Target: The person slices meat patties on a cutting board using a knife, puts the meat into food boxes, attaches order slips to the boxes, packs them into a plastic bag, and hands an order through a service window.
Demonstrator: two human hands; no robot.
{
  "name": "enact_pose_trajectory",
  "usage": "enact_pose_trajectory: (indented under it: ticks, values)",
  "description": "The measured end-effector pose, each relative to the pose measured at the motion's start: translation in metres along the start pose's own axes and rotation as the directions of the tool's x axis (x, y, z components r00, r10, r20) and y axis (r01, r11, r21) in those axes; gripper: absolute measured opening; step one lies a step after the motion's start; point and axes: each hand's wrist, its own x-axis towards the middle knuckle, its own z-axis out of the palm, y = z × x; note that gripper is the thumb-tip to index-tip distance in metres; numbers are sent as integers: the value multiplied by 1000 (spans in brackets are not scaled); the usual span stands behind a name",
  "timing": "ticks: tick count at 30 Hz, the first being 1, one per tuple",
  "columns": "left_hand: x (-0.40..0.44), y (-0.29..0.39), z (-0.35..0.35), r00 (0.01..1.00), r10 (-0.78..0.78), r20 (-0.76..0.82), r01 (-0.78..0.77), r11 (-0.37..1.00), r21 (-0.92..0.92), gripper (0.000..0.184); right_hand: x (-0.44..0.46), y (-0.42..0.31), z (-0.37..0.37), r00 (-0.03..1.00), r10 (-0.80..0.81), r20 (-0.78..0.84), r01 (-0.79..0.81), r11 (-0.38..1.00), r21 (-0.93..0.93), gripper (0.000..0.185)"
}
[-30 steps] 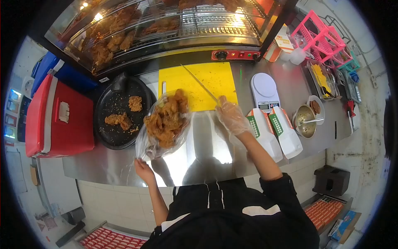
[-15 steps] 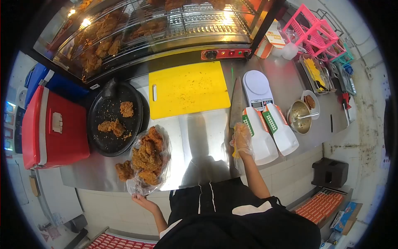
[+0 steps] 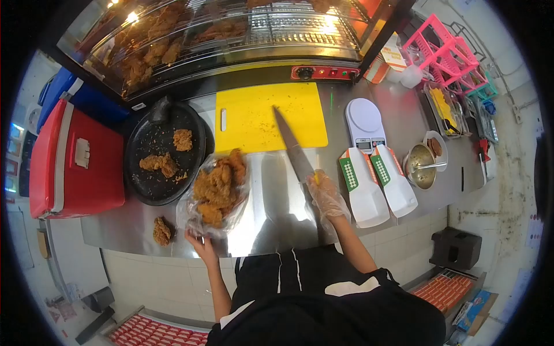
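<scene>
My right hand (image 3: pixel 326 196), in a clear plastic glove, is closed round the yellow handle of a large knife (image 3: pixel 291 144). The blade slants up and left, its tip over the yellow cutting board (image 3: pixel 271 95). At the counter's front edge my left hand (image 3: pixel 202 248) grips the lower edge of a clear plastic bag (image 3: pixel 239 216). Fried chicken pieces (image 3: pixel 216 187) are heaped on or in that bag; I cannot tell which. A single fried chicken piece (image 3: pixel 162 232) lies on the steel counter to its left. More bits sit on the black round tray (image 3: pixel 138 187).
A heated display cabinet (image 3: pixel 323 72) with fried chicken spans the back. A red cool box (image 3: pixel 86 167) stands at left. To the right are a white scale (image 3: pixel 365 118), two paper trays (image 3: pixel 369 205), a metal bowl (image 3: pixel 420 167) and pink baskets (image 3: pixel 444 52).
My right hand has lifted the knife and swung it left over the board. The bag of chicken has shifted right and up with my left hand, leaving one piece behind on the counter.
</scene>
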Motion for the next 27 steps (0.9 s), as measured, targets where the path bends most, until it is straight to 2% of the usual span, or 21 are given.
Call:
enact_pose_trajectory:
  ticks: [2, 4, 5, 6, 8, 9, 10, 11, 12, 13, 15, 16, 17, 18, 19, 20, 21, 22, 24, 25, 27]
  values:
    - [8, -3, -3, 991, -17, 130, 18, 1000, -12, 57, 10, 12, 4, 1000, 18, -14, -17, 999, 32, 29]
    - [3, -4, -4, 996, 14, 86, -8, 998, -65, 56, 26, 34, 2, 984, 174, 32, -173, 910, 376, 32]
    - [1, -3, -6, 998, 45, 51, -39, 993, -112, 55, 36, 42, 8, 986, 166, 34, -166, 911, 377, 32]
    - [-2, -5, -11, 998, 47, 43, -41, 993, -114, 55, 44, 42, 13, 991, 133, -34, -118, 953, 280, 35]
    - [-16, -8, -25, 994, -13, -111, 8, 999, -45, 49, 48, 30, 29, 996, 21, -91, -16, 998, 52, 41]
    - [-21, -11, -31, 993, -11, -114, 6, 999, -42, 49, 49, 18, 35, 992, -35, -119, 27, 997, -66, 45]
    - [-25, -16, -36, 980, -6, -201, 7, 1000, 4, 47, 50, 9, 48, 999, 38, 6, -37, 999, -34, 47]
    - [-28, -19, -40, 958, 3, -285, 12, 999, 49, 45, 47, 3, 66, 999, -15, 30, 15, 1000, 18, 49]
    - [-29, -20, -43, 942, 0, -337, 20, 998, 57, 43, 45, -4, 83, 989, -148, -25, 146, 987, -63, 49]
    - [-28, -26, -47, 941, 7, -337, 13, 998, 57, 43, 41, -18, 79, 988, -150, -29, 148, 987, -58, 49]
    - [-19, -40, -59, 915, 20, -403, 26, 994, 108, 41, 32, -41, 66, 964, 38, 262, -103, 966, 238, 49]
    - [-15, -38, -62, 915, 27, -402, 17, 994, 106, 41, 31, -39, 59, 966, 34, 256, -99, 965, 244, 49]
    - [-11, -37, -66, 910, 23, -415, 30, 992, 121, 41, 29, -31, 47, 994, -98, 54, 86, 979, 184, 43]
    - [-8, -36, -70, 904, 19, -427, 44, 990, 136, 40, 27, -24, 36, 961, -241, -139, 254, 963, 86, 38]
    - [-5, -39, -74, 904, 25, -427, 35, 990, 133, 40, 27, -23, 24, 959, -244, -146, 258, 962, 89, 38]
    - [-2, -41, -78, 901, 41, -433, 31, 987, 158, 39, 27, -22, 12, 995, 88, -47, -71, 956, 283, 37]
    - [0, -42, -79, 896, 55, -440, 28, 983, 181, 39, 29, -23, 6, 917, 384, 112, -393, 815, 425, 37]
    - [0, -43, -81, 893, 54, -447, 32, 982, 184, 39, 34, -19, 14, 919, 378, 109, -386, 817, 428, 37]
    - [0, -43, -78, 892, 56, -449, 23, 985, 169, 39, 43, -15, 36, 985, 116, -125, -109, 992, 61, 39]
    - [-4, -44, -80, 893, 55, -446, 20, 987, 162, 39, 49, -14, 52, 988, 149, -28, -144, 981, 130, 42]
    - [-7, -39, -77, 898, 47, -437, 31, 985, 171, 39, 57, -36, 81, 999, 44, 27, -46, 998, 52, 47]
